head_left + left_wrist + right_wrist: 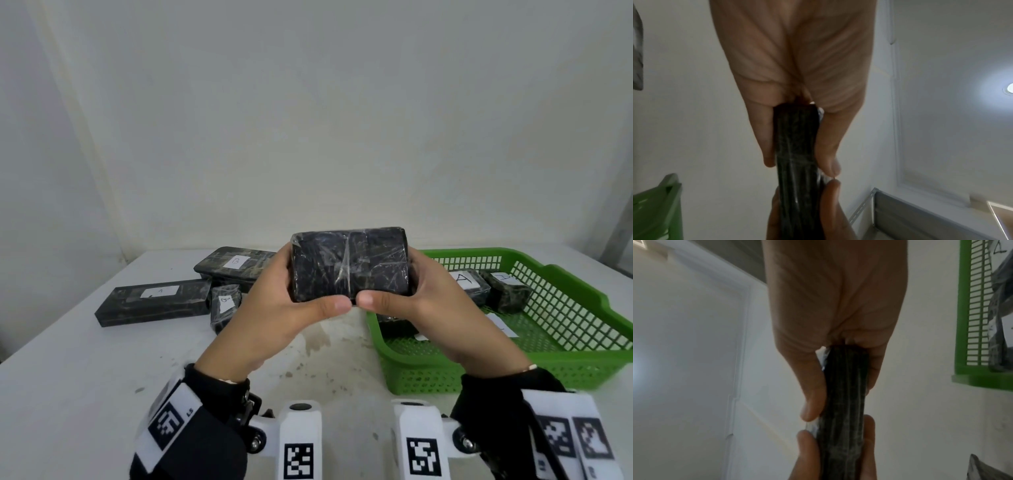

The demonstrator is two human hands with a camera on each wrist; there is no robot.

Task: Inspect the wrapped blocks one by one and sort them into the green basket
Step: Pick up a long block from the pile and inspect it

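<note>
- Black, film-wrapped block (349, 263) is held up above the bench (68, 370) in the head view, between the loose blocks and the basket (582, 346). The left hand (274, 308) grips its left end and the right hand (424, 308) its right end, the thumbs nearly meeting along its near lower edge.
- On the bench to the left lie a block marked B (234, 265), a long block (154, 301) and a small block (224, 306) just beside it. The green basket on the right holds two blocks marked A (469, 284) (508, 289); others there are mostly hidden behind the right hand.
- Left wrist view: the left hand (795, 78) clamps the block's (797, 154) narrow edge between thumb and fingers, a tight grip; a green basket corner (657, 207) shows at lower left.
- Right wrist view: the right hand (836, 305) pinches the block (844, 394) the same way, with the basket wall (964, 305) at right.
</note>
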